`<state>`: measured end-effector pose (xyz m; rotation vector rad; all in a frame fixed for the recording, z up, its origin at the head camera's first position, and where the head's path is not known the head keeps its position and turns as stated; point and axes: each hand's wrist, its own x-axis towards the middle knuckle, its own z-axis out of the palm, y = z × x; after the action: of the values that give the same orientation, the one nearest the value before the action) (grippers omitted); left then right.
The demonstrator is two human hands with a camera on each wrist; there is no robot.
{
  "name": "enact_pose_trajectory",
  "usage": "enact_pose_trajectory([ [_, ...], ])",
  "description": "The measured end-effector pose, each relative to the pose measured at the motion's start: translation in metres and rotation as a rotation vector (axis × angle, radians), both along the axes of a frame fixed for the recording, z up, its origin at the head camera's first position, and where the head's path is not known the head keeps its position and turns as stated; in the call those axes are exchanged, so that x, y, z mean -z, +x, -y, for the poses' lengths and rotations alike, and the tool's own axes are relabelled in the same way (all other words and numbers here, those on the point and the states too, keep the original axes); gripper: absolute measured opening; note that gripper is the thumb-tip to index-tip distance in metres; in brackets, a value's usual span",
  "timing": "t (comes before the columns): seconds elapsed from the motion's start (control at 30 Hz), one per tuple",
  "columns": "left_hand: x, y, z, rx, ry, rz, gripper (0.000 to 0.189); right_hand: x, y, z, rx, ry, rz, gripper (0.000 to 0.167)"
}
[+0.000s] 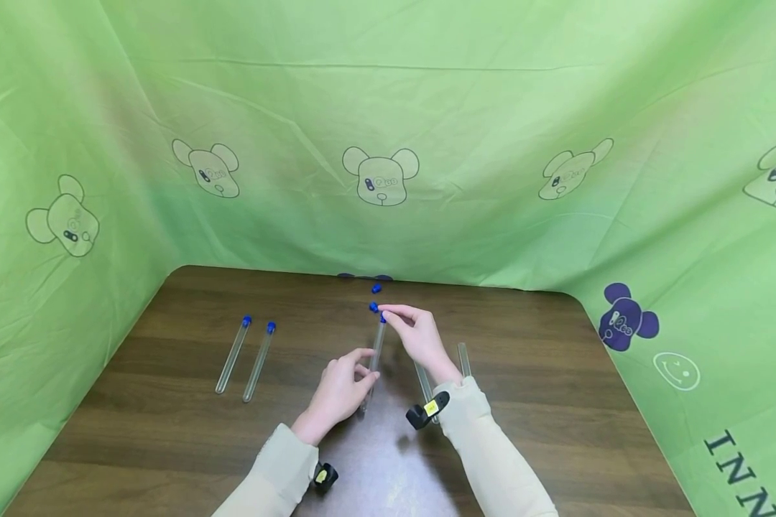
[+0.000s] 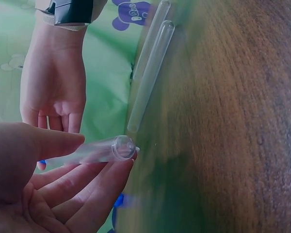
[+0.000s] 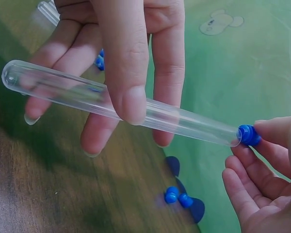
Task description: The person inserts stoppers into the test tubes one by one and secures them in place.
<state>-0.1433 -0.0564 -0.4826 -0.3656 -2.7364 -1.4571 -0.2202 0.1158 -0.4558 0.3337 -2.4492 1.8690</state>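
Held between the thumb and fingers of my left hand (image 1: 341,386) is a clear test tube (image 3: 203,129), raised off the table at a slant. My right hand (image 1: 420,337) pinches a small blue cap (image 3: 250,135) at the tube's mouth. The cap touches the rim; how deep it sits I cannot tell. In the left wrist view the tube's rounded end (image 2: 124,147) points toward the camera. Just beyond the right fingertips, two loose blue caps (image 1: 373,306) lie on the table.
Two test tubes with blue caps (image 1: 259,364) lie on the left of the wooden table (image 1: 168,431). Under the right forearm are two more tubes (image 1: 463,357), partly hidden; no caps show on them. A green printed cloth (image 1: 478,230) hangs around the table.
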Motion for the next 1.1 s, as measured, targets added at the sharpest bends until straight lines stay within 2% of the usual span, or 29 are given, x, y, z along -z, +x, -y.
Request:
enact_pose_trajectory([
  [0.5, 0.001, 0.001, -0.001, -0.007, -0.014, -0.012, 0.037, -0.001, 0.002, 0.001, -0.01, -0.041, 0.01, 0.024],
  [0.73, -0.001, 0.002, -0.002, -0.009, -0.014, -0.015, 0.036, -0.03, 0.02, 0.005, -0.016, -0.001, 0.01, 0.022],
  [0.83, -0.001, 0.002, -0.002, -0.01, -0.015, -0.019, 0.036, -0.034, 0.023, 0.006, -0.013, 0.009, 0.004, 0.022],
  [0.97, -0.001, 0.001, -0.002, -0.012, -0.015, -0.022, 0.036, -0.029, 0.022, 0.007, -0.016, 0.014, 0.023, 0.024],
  [1.1, -0.002, 0.002, -0.002, -0.01, -0.006, -0.015, 0.036, -0.01, 0.012, 0.006, -0.008, 0.003, 0.029, 0.025],
])
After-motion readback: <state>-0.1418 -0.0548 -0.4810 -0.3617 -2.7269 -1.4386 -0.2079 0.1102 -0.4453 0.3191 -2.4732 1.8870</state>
